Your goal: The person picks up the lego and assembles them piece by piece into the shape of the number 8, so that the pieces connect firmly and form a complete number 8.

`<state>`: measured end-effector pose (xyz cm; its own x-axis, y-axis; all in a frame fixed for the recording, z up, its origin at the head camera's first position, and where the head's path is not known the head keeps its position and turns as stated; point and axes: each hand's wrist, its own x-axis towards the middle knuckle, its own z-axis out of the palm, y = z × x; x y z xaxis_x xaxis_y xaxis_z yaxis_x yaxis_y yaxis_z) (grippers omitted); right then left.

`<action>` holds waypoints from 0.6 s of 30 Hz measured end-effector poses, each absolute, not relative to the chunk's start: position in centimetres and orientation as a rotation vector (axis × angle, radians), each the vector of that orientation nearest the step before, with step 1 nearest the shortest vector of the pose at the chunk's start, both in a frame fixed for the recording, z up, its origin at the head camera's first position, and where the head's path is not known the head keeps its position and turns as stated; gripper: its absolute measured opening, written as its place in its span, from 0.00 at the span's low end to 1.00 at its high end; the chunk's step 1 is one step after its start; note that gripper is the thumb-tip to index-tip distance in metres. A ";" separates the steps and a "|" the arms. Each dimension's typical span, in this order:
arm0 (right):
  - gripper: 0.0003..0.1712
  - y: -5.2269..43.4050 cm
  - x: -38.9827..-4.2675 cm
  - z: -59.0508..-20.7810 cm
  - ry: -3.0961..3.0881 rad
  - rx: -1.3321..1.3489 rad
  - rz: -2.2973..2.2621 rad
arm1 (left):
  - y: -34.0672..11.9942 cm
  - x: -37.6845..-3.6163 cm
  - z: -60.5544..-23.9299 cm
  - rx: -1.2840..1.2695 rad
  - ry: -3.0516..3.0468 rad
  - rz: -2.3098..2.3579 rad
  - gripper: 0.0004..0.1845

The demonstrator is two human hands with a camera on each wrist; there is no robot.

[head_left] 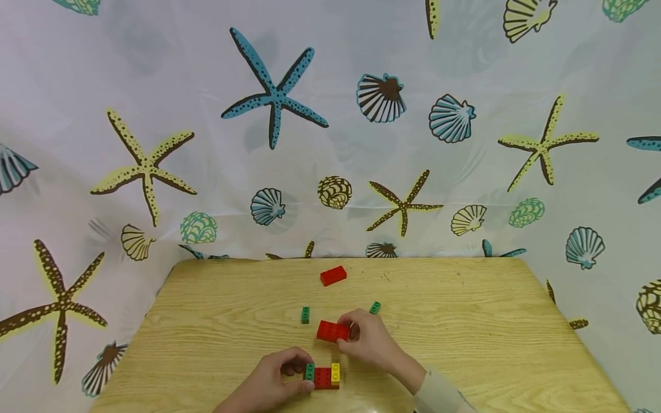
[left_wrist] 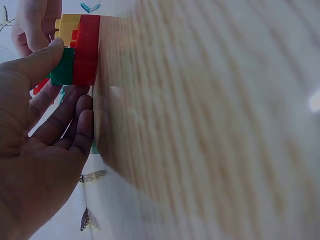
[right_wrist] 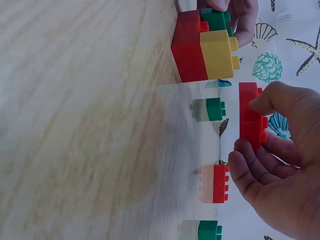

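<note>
Head view: the right hand (head_left: 369,343) pinches a red brick (head_left: 333,331) just above the tabletop (head_left: 465,344), long axis left-right; left hand (head_left: 273,381) clamps the stacked bricks (head_left: 322,376); right wrist view: fingers (right_wrist: 250,167) curl round the brick's end.

Loose green bricks (head_left: 305,314) flank the hands; table edges (head_left: 465,344) open.

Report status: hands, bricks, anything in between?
Left hand steadies brick stack. Right hand holds red brick above table. Path to stack open.
</note>
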<state>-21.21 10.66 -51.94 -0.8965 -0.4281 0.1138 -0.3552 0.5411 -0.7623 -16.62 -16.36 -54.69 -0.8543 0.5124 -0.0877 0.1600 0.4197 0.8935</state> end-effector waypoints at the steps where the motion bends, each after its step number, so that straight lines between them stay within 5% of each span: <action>1: 0.17 10.7 -21.1 -51.9 2.682 -0.692 -1.295 | -16.4 -16.6 -54.7 0.579 2.327 1.418 0.19; 18: 0.15 11.4 -18.9 -51.7 2.620 -0.785 -1.297 | -16.4 -16.7 -54.7 0.575 2.312 1.434 0.20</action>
